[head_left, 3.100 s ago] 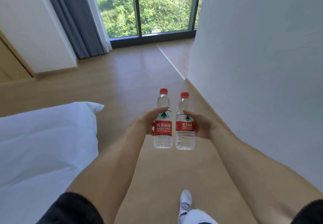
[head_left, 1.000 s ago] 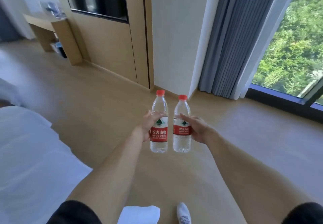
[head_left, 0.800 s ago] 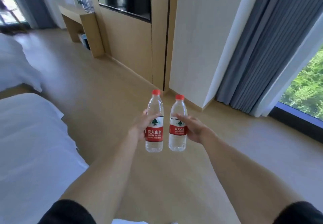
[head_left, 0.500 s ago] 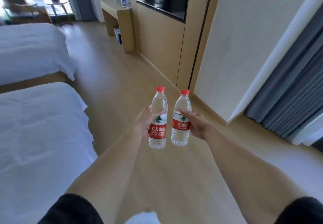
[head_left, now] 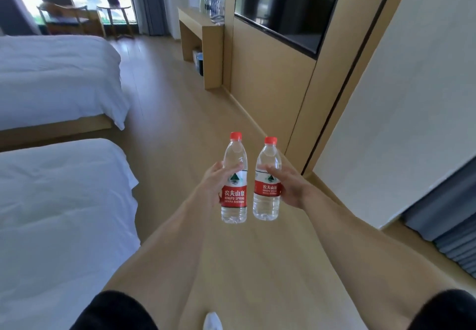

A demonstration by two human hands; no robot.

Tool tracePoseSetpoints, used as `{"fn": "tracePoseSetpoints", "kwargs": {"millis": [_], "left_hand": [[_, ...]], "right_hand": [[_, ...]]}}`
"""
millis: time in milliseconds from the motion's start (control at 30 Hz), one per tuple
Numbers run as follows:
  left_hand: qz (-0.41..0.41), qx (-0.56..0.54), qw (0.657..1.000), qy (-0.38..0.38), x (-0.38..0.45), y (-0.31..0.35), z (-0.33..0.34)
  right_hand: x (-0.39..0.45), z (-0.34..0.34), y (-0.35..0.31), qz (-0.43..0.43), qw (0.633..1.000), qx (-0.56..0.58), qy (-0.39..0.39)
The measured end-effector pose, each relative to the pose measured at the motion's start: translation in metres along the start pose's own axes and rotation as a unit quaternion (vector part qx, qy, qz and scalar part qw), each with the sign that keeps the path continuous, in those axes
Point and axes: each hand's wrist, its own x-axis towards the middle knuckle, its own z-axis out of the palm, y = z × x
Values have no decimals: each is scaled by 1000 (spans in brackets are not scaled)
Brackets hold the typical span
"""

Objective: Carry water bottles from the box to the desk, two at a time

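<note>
**Desk now in sight, both bottles in hand**

The left bottle point(head_left: 234, 177) is gripped round its label by the left hand point(head_left: 215, 186), thumb curled across the front; the right bottle point(head_left: 267, 179) is held the same way by the right hand point(head_left: 288, 188). Both stand upright, red caps up, side by side with a narrow gap between them, carried out in front over the wooden floor point(head_left: 180, 129).

What has changed is the view: a second ago it faced the curtain and window, half a second ago the desk sat small in the far corner, and now the desk point(head_left: 201, 46) lies straight ahead along the wall panel point(head_left: 268, 85), past the two beds point(head_left: 59, 201) on the left. It already holds some clear items near its back edge (too blurred to name). I judge the turn finished and the walk to the desk still to come, well apart as it is.
</note>
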Motion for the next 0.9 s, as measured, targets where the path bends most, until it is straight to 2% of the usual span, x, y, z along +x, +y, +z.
{"fn": "tracePoseSetpoints", "kwargs": {"millis": [200, 467, 900], "left_hand": [[17, -28, 999, 14, 81, 59, -46], [43, -26, 997, 57, 171, 114, -102], [63, -31, 982, 175, 349, 250, -163]], "right_hand": [[108, 38, -37, 36, 998, -15, -41], [246, 66, -73, 26, 996, -9, -84], [506, 101, -173, 35, 979, 7, -202]]}}
